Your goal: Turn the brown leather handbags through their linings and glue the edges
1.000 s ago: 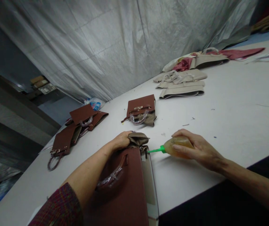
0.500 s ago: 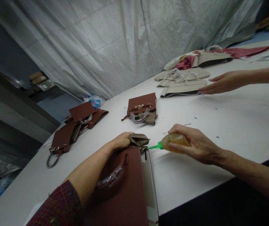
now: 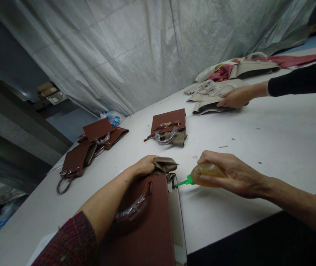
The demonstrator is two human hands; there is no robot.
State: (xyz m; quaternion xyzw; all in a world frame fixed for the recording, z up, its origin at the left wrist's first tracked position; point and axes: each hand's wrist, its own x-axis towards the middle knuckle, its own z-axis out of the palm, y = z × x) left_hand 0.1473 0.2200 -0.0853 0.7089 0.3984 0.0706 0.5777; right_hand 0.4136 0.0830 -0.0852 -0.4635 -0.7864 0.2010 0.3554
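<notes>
A brown handbag [image 3: 147, 236] lies in front of me, its plastic-wrapped handle [image 3: 134, 208] on top and its open edge facing right. My left hand [image 3: 144, 165] is closed on the bag's grey-brown lining [image 3: 165, 164] at the far end; the fingertips are partly hidden by the cloth. In my right hand [image 3: 228, 173] is a squeeze bottle [image 3: 206, 173] of amber liquid, probably glue, tilted with its green nozzle [image 3: 185, 182] pointing left. The nozzle tip is at the bag's open edge, near the upper corner.
Another brown handbag [image 3: 169, 123] lies farther back, and several brown bag pieces [image 3: 76, 159] are piled at left on the white table [image 3: 257, 155]. At back right, a co-worker's hand [image 3: 235, 99] holds a beige bag piece [image 3: 208, 107]. Grey sheeting [image 3: 136, 55] hangs behind.
My right hand has moved the nozzle slightly down along the bag's edge, toward me. The co-worker's hand has reached left and taken hold of a beige piece. My left hand keeps its grip.
</notes>
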